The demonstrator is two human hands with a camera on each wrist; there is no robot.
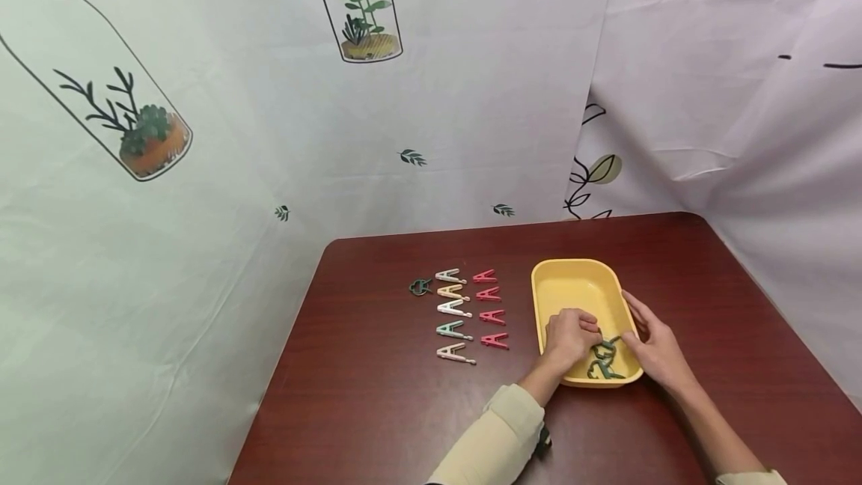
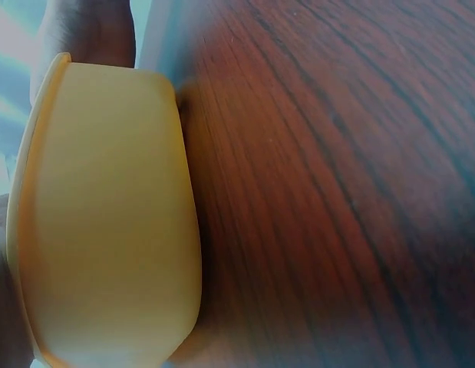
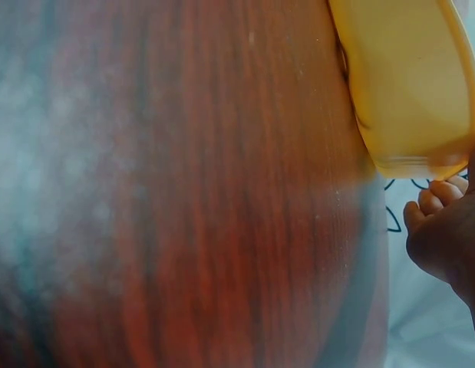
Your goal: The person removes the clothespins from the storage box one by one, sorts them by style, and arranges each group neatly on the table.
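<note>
A yellow plastic tray stands toward the right of the table. My left hand reaches down inside it, its bent fingers at several dark green clips in the near right part. Whether the fingertips pinch a clip is hidden. At the tray's right side my right hand grips the rim, thumb over the edge and fingers outside. The right wrist view shows this hand against the tray. In the left wrist view the tray's outer wall hides the left fingers.
Left of the tray lie a column of red clothespins and a column of pale ones, including a white clothespin and a mint one. One dark green clip lies farther left. Printed cloth hangs behind the brown table.
</note>
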